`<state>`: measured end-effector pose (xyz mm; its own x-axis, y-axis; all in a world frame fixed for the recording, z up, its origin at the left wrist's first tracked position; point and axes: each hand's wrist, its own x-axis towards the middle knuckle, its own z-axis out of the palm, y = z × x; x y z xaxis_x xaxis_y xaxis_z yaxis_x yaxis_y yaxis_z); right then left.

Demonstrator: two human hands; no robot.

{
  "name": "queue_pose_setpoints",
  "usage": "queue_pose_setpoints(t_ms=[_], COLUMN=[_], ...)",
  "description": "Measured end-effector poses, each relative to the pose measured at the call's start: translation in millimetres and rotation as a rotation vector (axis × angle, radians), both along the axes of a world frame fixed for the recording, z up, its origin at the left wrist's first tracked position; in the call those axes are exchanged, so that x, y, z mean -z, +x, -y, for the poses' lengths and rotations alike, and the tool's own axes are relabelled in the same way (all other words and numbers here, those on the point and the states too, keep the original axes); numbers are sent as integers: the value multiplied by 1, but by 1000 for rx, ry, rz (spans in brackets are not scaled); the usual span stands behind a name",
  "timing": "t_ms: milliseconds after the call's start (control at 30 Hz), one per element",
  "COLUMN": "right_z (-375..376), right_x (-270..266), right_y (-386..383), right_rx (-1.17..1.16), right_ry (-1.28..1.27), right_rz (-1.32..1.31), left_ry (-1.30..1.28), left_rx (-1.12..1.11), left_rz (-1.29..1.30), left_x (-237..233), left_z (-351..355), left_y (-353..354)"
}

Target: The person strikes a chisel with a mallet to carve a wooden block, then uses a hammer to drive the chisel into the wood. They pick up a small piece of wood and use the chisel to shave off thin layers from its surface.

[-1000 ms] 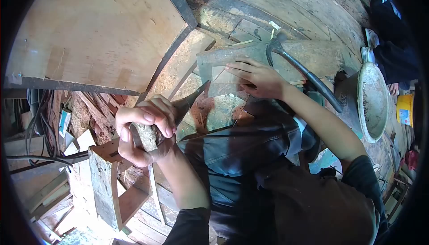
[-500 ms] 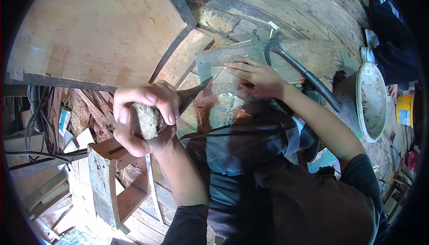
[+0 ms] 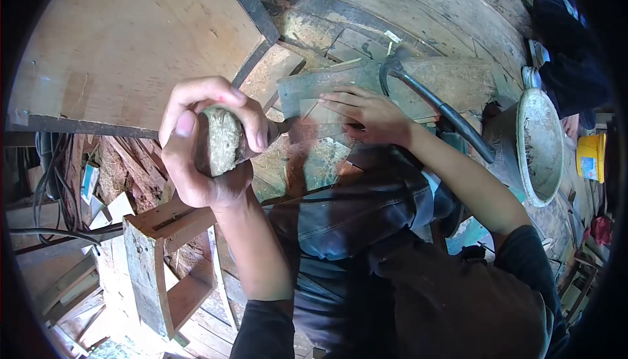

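My left hand is closed round the rough, pale end of a wooden handle, seen almost end-on. A dark, narrow part of the tool runs from the fist toward the board; its kind is hard to make out. Fingers stretched out, my right hand lies flat on a grey weathered board across my lap side. Just beyond that hand, a claw hammer with a dark handle rests on the board, its head pointing away from me.
A plywood panel with a dark frame stands at upper left. On the right are a large bucket, a yellow tub and a person's dark clothing. A wooden frame piece, cables and wood scraps lie at lower left.
My left hand has moved up and away from my body with the handle, and its grip is turned slightly. My right hand stays on the board. The view has shifted a little.
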<state>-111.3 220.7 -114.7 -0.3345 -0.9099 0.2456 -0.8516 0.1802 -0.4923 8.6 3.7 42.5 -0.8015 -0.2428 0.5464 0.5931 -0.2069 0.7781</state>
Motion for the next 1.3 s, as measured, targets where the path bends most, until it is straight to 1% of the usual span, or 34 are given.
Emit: queue_pose_setpoints(t_ms=[200,267,367,400,433,500,533,600,767,833,967,1033,1100,1167,1300], right_z=[-2,-1,-2,-1,-1,-2,-1,-1,-2,-2,-2,-2,-2,-2,-2], right_x=[-1,1,1,0,0,-2,-2,-1,1,0,-2,-1,-1,0,1], right_y=[0,0,0,-1,-1,0,-1,-1,-1,-1,-2,-2,-1,-2,-2], right_rx=[0,0,2,0,0,6,7,7,1,-5,-12,-20,-15,-21,-25], right_ry=[13,5,5,10,8,17,17,-17,-10,-1,3,3,7,1,3], right_rz=[-7,-17,-25,-27,-27,17,18,-71,-40,-23,-8,-19,23,10,7], left_ry=[17,-45,-39,-61,-63,-25,-3,10,-3,-67,-59,-61,-62,-65,-11], left_rx=[71,46,60,12,12,43,3,14,45,-19,-31,0,-6,-12,54], left_rz=[22,68,42,88,88,19,79,72,26,74,115,76,78,78,47], left_x=[-2,0,0,-2,-1,3,1,2,4,1,0,2,1,-2,-5], left_z=[-4,-5,-4,-4,-2,1,2,3,6,4,3,3,1,1,2], left_y=[-9,-11,-13,-12,-12,-14,-12,-12,-16,-15,-14,-13,-13,-12,-12])
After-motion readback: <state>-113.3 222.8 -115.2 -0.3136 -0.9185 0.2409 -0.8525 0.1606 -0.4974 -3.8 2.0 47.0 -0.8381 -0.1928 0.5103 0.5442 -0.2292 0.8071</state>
